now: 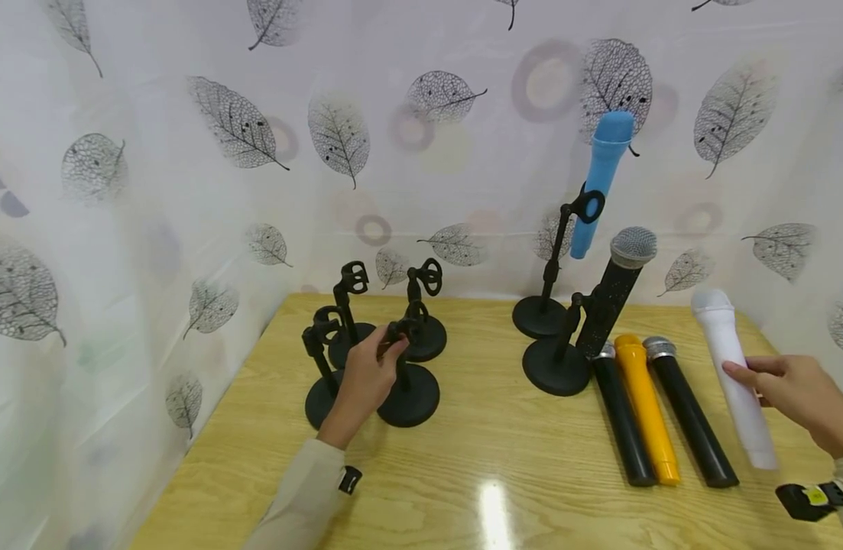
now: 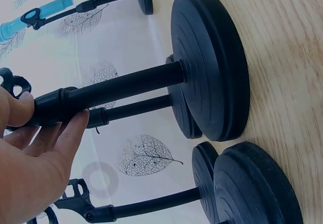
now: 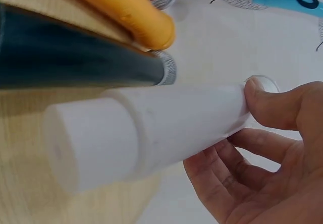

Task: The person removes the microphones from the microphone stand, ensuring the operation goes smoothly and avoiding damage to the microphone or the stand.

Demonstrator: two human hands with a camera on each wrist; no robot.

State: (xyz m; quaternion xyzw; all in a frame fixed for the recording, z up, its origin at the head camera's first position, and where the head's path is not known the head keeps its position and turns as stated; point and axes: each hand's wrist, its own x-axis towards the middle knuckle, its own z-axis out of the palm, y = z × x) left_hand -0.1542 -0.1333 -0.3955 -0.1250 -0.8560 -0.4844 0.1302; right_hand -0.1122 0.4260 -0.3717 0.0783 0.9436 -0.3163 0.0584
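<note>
My left hand grips a black desktop microphone stand near the top of its pole. In the left wrist view, the thumb and fingers wrap around the upper pole of that stand, below its clip, and its round base is by the wood. At the right, my right hand holds a white microphone between thumb and fingers, head up and slightly tilted. The right wrist view shows the tail end of this white microphone toward the camera; the fingers hide part of its far end.
Several black stands cluster at the left. Farther right, one stand bears a blue microphone, another a black sparkly microphone. Beside them lie a yellow microphone and two black ones. A leaf-patterned curtain surrounds the table.
</note>
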